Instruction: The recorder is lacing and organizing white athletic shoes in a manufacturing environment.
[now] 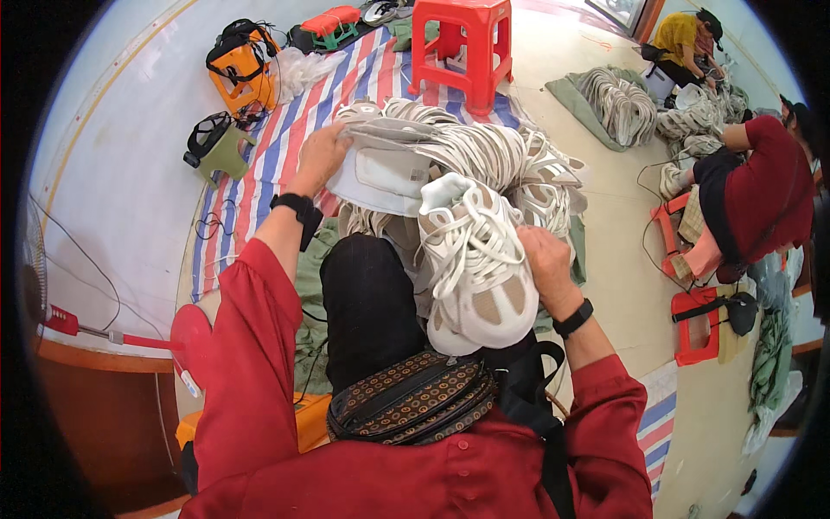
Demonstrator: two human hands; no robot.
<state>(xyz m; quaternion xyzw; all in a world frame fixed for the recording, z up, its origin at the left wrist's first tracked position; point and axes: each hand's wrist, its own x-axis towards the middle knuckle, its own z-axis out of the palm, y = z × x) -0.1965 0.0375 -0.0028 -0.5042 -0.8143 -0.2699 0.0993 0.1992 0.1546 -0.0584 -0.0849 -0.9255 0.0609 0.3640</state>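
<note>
A white and beige lace-up sneaker (481, 268) lies over my lap, its toe toward me and its laces loosely crossed. My right hand (548, 261) is closed at the sneaker's right side; its fingertips are partly hidden. To the left, my left hand (323, 159) grips the edge of a pale grey flat piece (373, 177), perhaps an insole, which overlaps the pile behind. Just beyond both hands sits a bundle of stacked beige and white shoe uppers (484, 149), with more laced uppers (546, 192) at its right.
A red stool (462, 48) stands ahead on a striped sheet (268, 173). Orange (242, 73) and green (222, 149) stools are at the left. Two people (761, 190) (683, 43) sit at the right near another bundle of uppers (618, 104). A patterned waist bag (415, 398) lies against me.
</note>
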